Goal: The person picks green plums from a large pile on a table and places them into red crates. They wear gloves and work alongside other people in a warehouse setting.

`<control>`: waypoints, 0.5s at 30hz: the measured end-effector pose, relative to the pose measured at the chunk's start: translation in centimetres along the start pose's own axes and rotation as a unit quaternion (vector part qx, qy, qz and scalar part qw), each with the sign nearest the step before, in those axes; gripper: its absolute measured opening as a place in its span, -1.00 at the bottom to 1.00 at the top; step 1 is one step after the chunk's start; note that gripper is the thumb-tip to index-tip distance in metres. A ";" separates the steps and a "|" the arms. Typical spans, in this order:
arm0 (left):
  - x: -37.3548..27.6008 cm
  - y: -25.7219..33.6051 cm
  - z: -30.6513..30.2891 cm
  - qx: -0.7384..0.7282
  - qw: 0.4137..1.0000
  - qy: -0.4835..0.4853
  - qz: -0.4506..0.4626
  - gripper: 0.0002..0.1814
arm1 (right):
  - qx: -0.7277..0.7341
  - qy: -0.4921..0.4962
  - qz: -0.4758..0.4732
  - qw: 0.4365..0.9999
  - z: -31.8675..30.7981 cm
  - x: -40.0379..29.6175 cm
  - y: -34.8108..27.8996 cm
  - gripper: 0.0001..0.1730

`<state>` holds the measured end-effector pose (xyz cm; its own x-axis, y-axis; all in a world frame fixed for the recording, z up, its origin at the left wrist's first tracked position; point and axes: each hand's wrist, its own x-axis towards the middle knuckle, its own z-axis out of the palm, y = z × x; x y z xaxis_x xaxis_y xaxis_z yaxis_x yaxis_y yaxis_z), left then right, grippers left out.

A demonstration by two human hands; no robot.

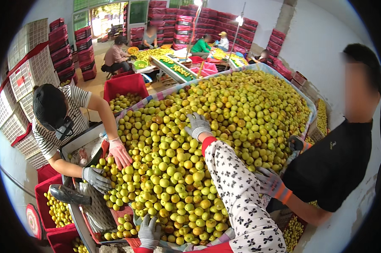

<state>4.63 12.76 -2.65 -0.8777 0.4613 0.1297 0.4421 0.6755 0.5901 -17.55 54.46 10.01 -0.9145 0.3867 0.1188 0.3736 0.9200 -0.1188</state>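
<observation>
A broad heap of round yellow-green fruit point(178, 164), some with brown patches, fills a cloth-lined bin point(311, 109) before me. My right hand point(198, 126), in a grey knit glove with a patterned white sleeve behind it, reaches far over the heap and lies on the fruit, fingers spread. At the heap's near edge my left hand point(149, 232), also in a grey glove, rests against the fruit with its fingers apart, beside a red chute point(122, 211) bearing several fruits. Neither hand is closed round a fruit.
At left a co-worker in a striped shirt point(80, 126) has both gloved hands on the fruit. A co-worker in black point(329, 164) stands at right, hands at the bin's edge. Red crates point(45, 202) of fruit stand lower left. Behind are a green conveyor point(174, 70), seated people and stacked crates.
</observation>
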 end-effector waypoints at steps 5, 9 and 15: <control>-0.4 -0.3 -0.7 0.016 0.999 -0.005 -0.039 -0.61 | 0.000 -0.028 -0.020 0.999 3.9 1.9 -6.1 -0.27; 1.0 0.7 -0.6 -0.002 1.000 0.003 -0.024 -0.61 | -0.019 -0.027 -0.040 0.999 6.2 -1.0 -5.7 -0.29; 0.7 0.7 -0.5 -0.011 0.998 0.033 -0.061 -0.63 | 0.037 -0.131 -0.192 0.972 4.8 -5.4 -3.7 -0.50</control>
<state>4.23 13.24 -1.78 -0.9352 0.3376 0.1072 0.3281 0.7116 0.6213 -14.75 48.70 5.07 -0.9960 -0.0231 -0.0860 -0.0067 0.9824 -0.1865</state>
